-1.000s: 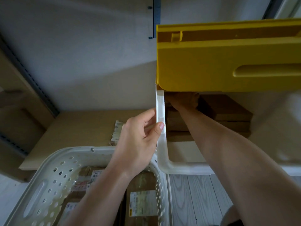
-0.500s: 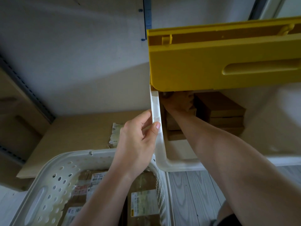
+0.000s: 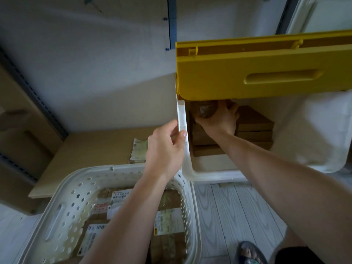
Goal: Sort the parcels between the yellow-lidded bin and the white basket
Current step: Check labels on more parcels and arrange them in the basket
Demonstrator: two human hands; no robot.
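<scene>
Fingers of the left hand (image 3: 164, 147) curl over the left rim of the white bin (image 3: 182, 130), thumb pressed on the inner edge and the other fingers wrapped round the outside, so this hand clamps the rim itself. Its forearm rises from the lower middle of the view, crossing above the white basket (image 3: 62, 202). The right hand (image 3: 219, 119) reaches deep into the bin beneath the raised yellow lid (image 3: 257, 73), wrist bent, fingers curled round a small brown parcel (image 3: 206, 111) that it holds at the back left corner, just under the lid's edge. The right forearm stretches in from the lower right at a slant. Beside that hand lie stacked brown cardboard parcels (image 3: 255, 126) on the bin's floor, flat and piled on one another. The basket stands just left of the bin on a pale plank floor (image 3: 228, 216) and holds several labelled parcels (image 3: 167, 220). One more labelled packet (image 3: 138, 151) lies on a tan board (image 3: 91, 147) behind the basket, next to the bin's wall.
</scene>
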